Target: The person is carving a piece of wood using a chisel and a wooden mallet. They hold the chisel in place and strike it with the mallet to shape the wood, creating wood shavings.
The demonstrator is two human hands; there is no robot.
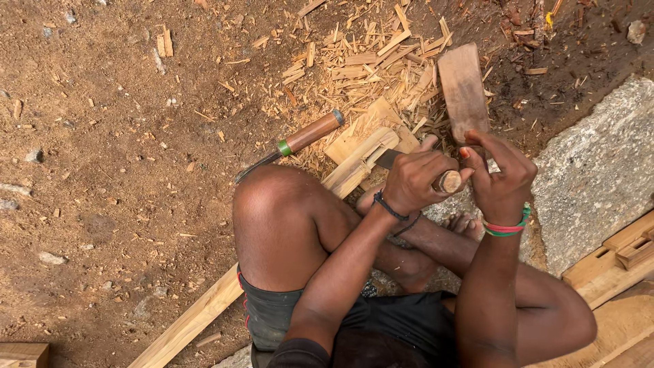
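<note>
While the left hand (415, 180) wraps closed fingers around a chisel (446, 181) at frame centre, the right hand (503, 178) clenches a wooden mallet (463, 90) just above.

Bare reddish-brown dirt ground (116, 177) out here in flat daylight, pebbles scattered about, a heap of pale wood chips (354, 61) at the top, a rough grey stone slab (599, 170) on the right.
</note>
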